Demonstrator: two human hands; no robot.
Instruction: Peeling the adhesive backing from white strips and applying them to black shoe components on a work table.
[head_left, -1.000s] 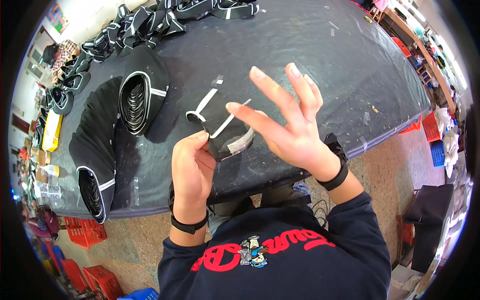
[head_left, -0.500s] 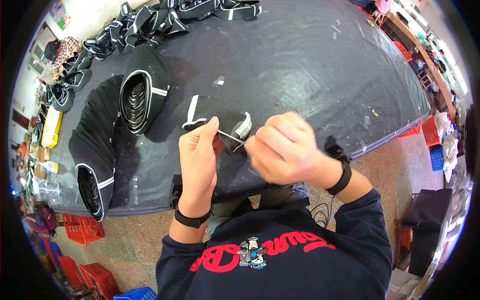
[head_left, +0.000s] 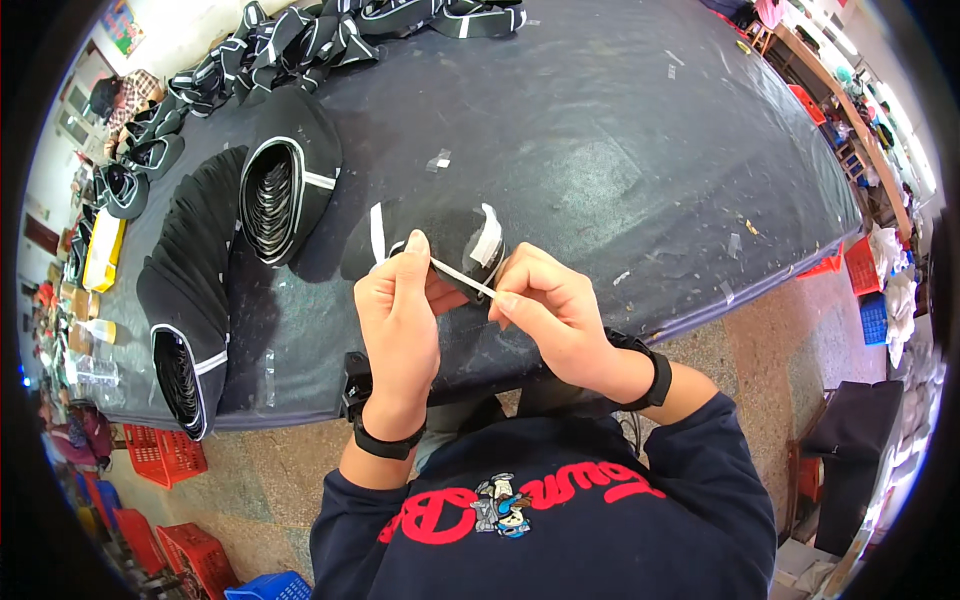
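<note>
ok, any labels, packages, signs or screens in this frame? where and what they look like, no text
White strip: thin, stretched between left hand and right hand, over a black fabric piece.
Yellow flat package: oblong, far left edge of the dark table.
Wall poster: top left, colourful, too small to describe.
Screens: none visible.

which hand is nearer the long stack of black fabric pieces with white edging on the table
Left. The left hand is just right of the long stack of black fabric pieces with white edging; the right hand is farther right, beyond the left.
</note>
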